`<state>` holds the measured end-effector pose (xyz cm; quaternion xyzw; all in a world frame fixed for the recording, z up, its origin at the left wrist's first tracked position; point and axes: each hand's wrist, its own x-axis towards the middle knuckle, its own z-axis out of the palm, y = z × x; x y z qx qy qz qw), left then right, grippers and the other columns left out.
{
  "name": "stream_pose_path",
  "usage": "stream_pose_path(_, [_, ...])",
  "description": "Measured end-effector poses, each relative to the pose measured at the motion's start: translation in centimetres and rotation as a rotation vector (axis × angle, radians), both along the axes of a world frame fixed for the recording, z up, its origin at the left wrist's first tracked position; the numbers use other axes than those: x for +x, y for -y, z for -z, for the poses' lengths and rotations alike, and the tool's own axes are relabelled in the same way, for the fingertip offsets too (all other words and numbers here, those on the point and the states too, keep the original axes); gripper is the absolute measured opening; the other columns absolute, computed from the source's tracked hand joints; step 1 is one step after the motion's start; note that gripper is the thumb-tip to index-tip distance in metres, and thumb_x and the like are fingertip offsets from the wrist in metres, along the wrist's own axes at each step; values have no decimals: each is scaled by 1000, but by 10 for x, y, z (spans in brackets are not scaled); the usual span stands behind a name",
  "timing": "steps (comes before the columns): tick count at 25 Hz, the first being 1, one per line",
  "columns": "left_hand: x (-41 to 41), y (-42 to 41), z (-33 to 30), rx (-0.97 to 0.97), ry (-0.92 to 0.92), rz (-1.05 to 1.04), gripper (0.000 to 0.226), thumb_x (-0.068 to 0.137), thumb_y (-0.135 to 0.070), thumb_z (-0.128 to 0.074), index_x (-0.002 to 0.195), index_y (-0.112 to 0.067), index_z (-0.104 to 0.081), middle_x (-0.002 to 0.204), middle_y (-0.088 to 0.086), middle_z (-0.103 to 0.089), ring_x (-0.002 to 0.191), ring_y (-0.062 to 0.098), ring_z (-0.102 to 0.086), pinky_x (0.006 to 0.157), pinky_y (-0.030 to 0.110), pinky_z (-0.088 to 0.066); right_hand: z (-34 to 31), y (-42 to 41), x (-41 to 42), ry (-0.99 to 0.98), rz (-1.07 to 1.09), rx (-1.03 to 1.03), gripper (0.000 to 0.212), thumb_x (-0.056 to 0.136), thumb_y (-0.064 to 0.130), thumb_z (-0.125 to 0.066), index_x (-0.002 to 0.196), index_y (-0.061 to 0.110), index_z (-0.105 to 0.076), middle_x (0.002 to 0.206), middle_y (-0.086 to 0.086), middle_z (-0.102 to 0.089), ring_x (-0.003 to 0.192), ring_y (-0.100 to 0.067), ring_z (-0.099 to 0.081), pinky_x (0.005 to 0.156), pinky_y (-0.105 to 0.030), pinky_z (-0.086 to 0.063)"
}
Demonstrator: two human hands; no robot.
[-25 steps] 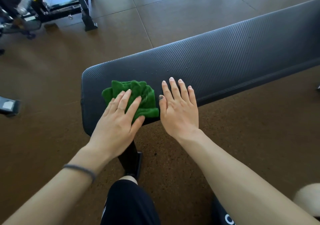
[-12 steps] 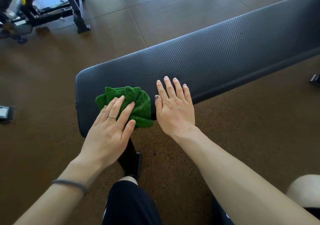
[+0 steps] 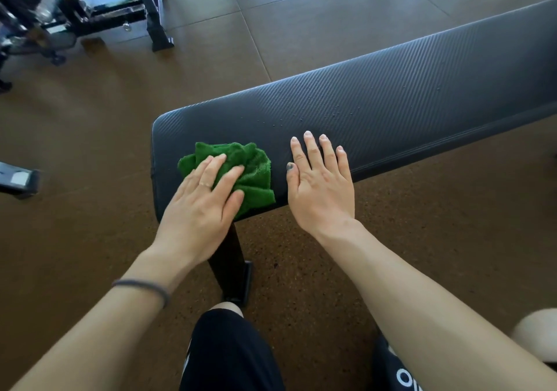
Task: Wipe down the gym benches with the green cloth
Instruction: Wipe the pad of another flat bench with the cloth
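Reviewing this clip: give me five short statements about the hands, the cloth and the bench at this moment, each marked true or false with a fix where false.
1. The left hand presses flat on the green cloth. True.
2. The right hand holds a spray bottle. False: it holds nothing and lies flat on the bench pad, fingers straight.
3. The cloth lies near the end of the bench. True.
4. The cloth is spread out flat in one smooth layer. False: it is bunched and crumpled.
5. Small droplets or specks sit on the pad beyond the right hand's fingertips. True.
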<state>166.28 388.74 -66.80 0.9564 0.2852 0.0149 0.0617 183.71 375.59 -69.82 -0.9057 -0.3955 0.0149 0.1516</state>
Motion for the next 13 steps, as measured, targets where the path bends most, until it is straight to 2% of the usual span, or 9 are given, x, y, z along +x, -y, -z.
stream_pose_path(4, [50,-29,0,-29,34,-154,55,108,-50,-24,158,-31,-32,170,6,-17,158,23,-8,129,39,-5,-1,0,-1,2,-6,-15,57,109,41,-12,164,26,-14,173,1,-10,159,-22,-1,129,-45,1])
stream_pose_path(9, [-18,18,1,17,56,-26,51,109,-47,-27,157,-30,-35,169,2,-19,158,21,-8,128,39,-5,1,-5,-5,28,27,-7,60,108,41,-8,164,24,-17,172,-1,-13,159,-24,-4,129,-48,-2])
stream_pose_path(11, [-11,-3,4,-20,51,-47,50,109,-48,-28,156,-32,-37,169,1,-20,157,21,-10,128,40,-9,2,-6,-6,41,40,-4,61,106,42,-7,164,24,-19,172,-2,-16,159,-25,-6,129,-50,-4])
stream_pose_path(13, [23,-38,1,-73,95,-168,50,109,-48,-29,155,-32,-38,170,3,-20,158,23,-10,128,41,-8,3,-7,-5,51,38,-5,62,106,42,-7,163,24,-20,171,-2,-17,159,-26,-7,129,-50,-5])
